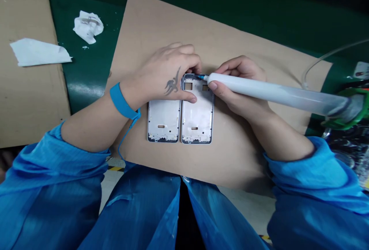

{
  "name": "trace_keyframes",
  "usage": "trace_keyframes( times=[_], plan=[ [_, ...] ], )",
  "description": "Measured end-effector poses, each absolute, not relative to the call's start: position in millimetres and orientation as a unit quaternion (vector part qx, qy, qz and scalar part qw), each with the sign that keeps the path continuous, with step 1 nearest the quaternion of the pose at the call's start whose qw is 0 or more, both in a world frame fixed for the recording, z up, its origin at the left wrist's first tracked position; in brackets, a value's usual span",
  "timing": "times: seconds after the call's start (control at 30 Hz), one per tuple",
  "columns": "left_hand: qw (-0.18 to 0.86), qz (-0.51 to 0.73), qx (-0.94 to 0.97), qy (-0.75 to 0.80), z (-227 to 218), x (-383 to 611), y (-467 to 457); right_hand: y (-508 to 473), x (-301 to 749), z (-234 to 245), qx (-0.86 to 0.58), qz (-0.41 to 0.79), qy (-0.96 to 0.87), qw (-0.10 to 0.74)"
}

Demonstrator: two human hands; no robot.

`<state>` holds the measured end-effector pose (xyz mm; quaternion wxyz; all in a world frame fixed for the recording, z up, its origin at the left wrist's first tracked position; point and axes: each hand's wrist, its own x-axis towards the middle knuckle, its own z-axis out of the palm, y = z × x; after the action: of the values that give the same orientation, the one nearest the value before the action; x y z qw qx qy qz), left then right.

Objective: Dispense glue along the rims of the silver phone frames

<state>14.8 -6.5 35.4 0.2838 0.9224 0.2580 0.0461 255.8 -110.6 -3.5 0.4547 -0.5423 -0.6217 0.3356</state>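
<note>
Two phone frames lie side by side, silvery with dark ends: a left phone frame and a right phone frame. My left hand reaches across the top of the left one, hiding that end. Its thumb rests on the face of the right frame, with bent fingers at the top edge steadying it. Between thumb and fingers, my right hand grips a dispensing syringe filled with white material. The syringe's blue needle tip points at the right frame's top edge; contact cannot be made out.
Beneath the frames is a cardboard sheet on a green table. Crumpled white paper and a folded white piece lie at left. A clear hose and a green-rimmed fitting are at right. A blue wrist strap trails a cord.
</note>
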Motion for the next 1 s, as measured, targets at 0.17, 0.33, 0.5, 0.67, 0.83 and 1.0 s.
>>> trace_keyframes(
  times=[0.17, 0.33, 0.5, 0.67, 0.83, 1.0],
  plan=[
    [0.274, 0.032, 0.923, 0.268, 38.3, 16.6, -8.2, -110.5, 255.0, -1.5, -0.553, 0.329, -0.623, 0.445],
    [0.274, 0.039, 0.924, 0.264, 39.1, 16.6, -8.4, -109.5, 255.4, -3.1, -0.547, 0.331, -0.623, 0.450],
    [0.283, 0.059, 0.922, 0.257, 37.1, 15.1, -9.3, -109.0, 256.7, -6.1, -0.546, 0.337, -0.615, 0.458],
    [0.288, 0.067, 0.920, 0.256, 32.6, 14.6, -7.9, -110.2, 257.0, -3.4, -0.552, 0.361, -0.606, 0.446],
    [0.291, 0.073, 0.920, 0.254, 29.6, 14.0, -5.8, -110.4, 256.1, 0.6, -0.559, 0.370, -0.597, 0.440],
    [0.288, 0.073, 0.921, 0.252, 29.3, 13.2, -4.9, -110.1, 255.3, 1.2, -0.556, 0.380, -0.591, 0.444]
  ],
)
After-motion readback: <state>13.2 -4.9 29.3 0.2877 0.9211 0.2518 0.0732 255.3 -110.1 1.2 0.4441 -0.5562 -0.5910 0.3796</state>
